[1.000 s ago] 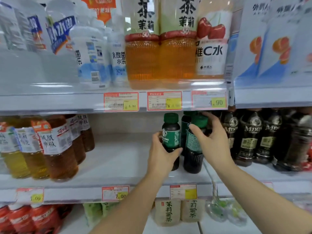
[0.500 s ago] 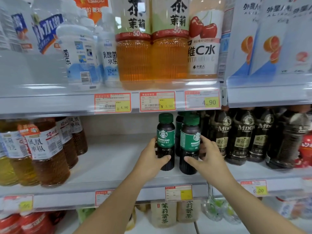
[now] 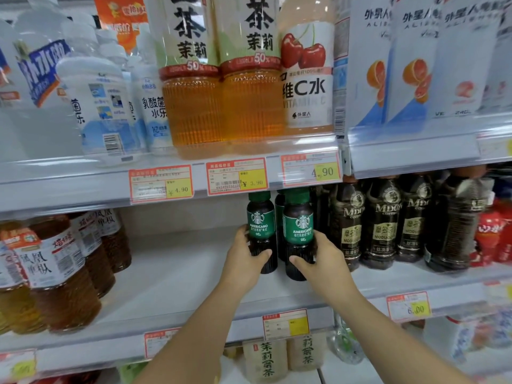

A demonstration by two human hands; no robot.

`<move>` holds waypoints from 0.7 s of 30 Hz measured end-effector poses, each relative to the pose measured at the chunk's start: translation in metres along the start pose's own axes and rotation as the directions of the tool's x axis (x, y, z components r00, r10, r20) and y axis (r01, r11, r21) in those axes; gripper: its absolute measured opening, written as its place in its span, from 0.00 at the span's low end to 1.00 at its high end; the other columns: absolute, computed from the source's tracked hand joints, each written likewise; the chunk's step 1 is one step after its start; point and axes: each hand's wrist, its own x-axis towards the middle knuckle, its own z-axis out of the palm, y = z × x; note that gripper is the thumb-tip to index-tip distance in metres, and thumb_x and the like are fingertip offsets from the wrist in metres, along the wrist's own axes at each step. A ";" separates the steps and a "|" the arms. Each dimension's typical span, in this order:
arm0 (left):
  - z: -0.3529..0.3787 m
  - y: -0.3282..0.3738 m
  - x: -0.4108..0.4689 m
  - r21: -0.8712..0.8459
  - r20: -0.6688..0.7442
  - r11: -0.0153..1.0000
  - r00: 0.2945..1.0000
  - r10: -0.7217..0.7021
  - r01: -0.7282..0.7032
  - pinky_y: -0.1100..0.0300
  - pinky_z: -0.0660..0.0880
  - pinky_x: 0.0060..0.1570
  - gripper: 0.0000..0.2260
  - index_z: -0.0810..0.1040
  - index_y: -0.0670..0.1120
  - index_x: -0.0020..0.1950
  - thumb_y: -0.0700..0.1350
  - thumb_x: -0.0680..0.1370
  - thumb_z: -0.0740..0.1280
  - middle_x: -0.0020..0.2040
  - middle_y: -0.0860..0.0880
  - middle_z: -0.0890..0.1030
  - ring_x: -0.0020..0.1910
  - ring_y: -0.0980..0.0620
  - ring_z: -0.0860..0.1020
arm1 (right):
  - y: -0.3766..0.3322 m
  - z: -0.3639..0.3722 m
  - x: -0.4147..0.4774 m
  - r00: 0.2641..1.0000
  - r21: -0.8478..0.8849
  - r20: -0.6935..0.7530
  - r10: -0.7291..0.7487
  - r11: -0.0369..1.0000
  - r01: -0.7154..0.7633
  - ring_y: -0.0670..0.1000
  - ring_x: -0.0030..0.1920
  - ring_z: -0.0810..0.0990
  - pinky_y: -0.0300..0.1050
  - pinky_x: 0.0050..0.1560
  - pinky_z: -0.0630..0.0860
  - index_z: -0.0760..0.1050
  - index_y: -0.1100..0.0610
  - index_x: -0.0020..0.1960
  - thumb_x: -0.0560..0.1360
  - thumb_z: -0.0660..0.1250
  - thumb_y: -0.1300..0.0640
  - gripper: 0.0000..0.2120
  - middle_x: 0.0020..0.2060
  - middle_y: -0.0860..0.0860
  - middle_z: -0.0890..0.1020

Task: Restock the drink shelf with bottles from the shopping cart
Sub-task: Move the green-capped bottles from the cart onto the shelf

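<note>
Two small dark coffee bottles with green caps and green labels stand upright on the middle shelf (image 3: 177,275). My left hand (image 3: 245,257) wraps the lower part of the left coffee bottle (image 3: 260,220). My right hand (image 3: 318,259) grips the base of the right coffee bottle (image 3: 298,225), thumb across its front. A third green-capped bottle (image 3: 279,206) stands behind them, mostly hidden. The shopping cart is out of view.
Dark MDO coffee bottles (image 3: 383,223) stand close to the right of my right hand. Brown tea bottles (image 3: 63,270) fill the shelf's left end, with bare shelf between them and my hands. Large tea bottles (image 3: 194,79) and price tags (image 3: 237,176) line the upper shelf.
Both hands slid down from the bottles' labels and caps to their lower parts. The two bottles now stand upright side by side, labels facing out. The view moved closer.
</note>
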 end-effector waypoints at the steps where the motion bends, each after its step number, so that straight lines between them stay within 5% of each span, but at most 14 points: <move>1: 0.002 0.001 0.002 0.003 -0.007 1.000 1.000 0.005 -0.005 0.62 0.67 0.59 0.27 0.63 0.45 0.69 0.35 0.74 0.69 0.56 0.53 0.72 0.58 0.56 0.70 | 0.000 0.000 0.001 1.000 -0.007 0.001 -0.005 1.000 0.005 0.47 0.55 0.74 0.33 0.51 0.65 0.68 0.56 0.65 0.71 0.72 0.60 0.25 0.58 0.51 0.77; 21: 0.016 -0.001 0.019 0.107 -0.134 0.993 0.991 -0.027 0.041 0.55 0.73 0.56 0.26 0.65 0.45 0.65 0.39 0.71 0.72 0.60 0.46 0.76 0.60 0.47 0.75 | 0.003 0.013 0.011 1.000 -0.055 0.001 0.003 0.998 -0.003 0.51 0.58 0.74 0.33 0.52 0.65 0.68 0.57 0.65 0.70 0.72 0.59 0.26 0.57 0.53 0.77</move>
